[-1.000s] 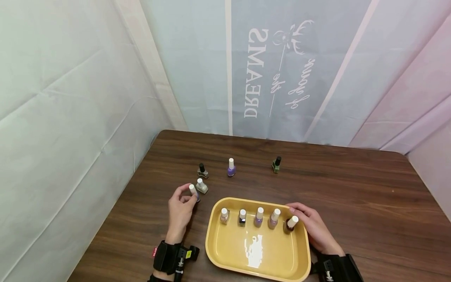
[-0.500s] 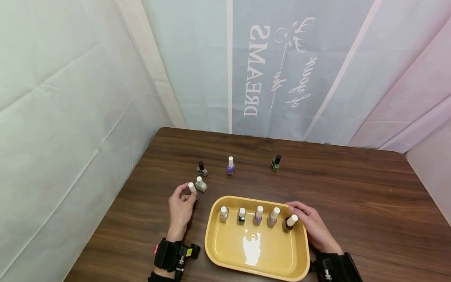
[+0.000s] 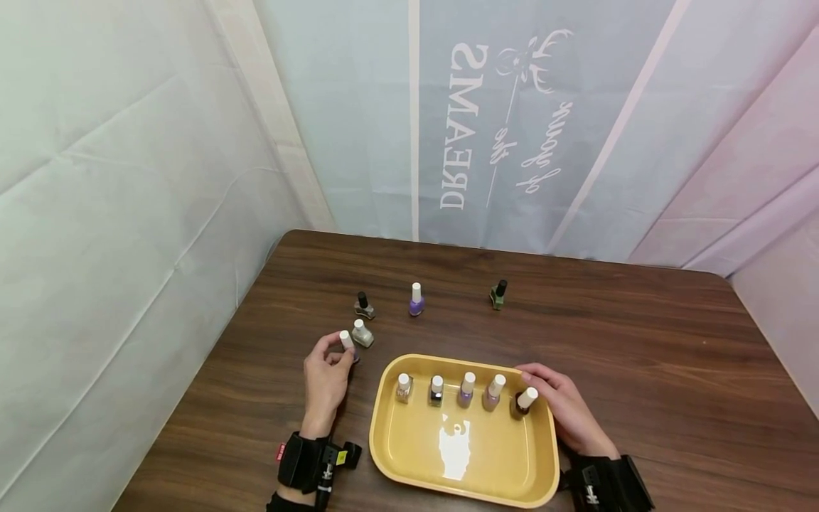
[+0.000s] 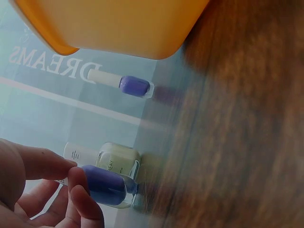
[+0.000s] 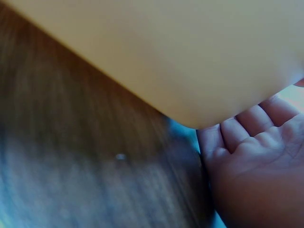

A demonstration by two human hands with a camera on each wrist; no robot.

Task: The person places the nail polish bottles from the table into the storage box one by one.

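My left hand [image 3: 326,380] pinches a blue-purple nail polish bottle [image 4: 107,185] by its white cap, at the left of the table. Close behind it stands a pale nail polish bottle [image 3: 363,335], also white-capped. My right hand [image 3: 572,409] grips the far right corner of a yellow tray [image 3: 461,491], its thumb at the rim and its fingers against the outer wall. Inside the tray, several white-capped bottles stand in a row along the far side, from a glittery bottle [image 3: 403,389] at the left to a dark bottle [image 3: 523,404] at the right.
Farther back on the wooden table [image 3: 640,341] stand a grey black-capped bottle [image 3: 364,308], a purple white-capped bottle [image 3: 416,301] and a green black-capped bottle [image 3: 498,295]. A printed curtain [image 3: 358,142] hangs behind the table's far edge, and a white cloth [image 3: 128,213] on the left.
Both hands keep their hold and barely move. The whole head view shifts very slightly; the bottles and tray stay in the same arrangement.
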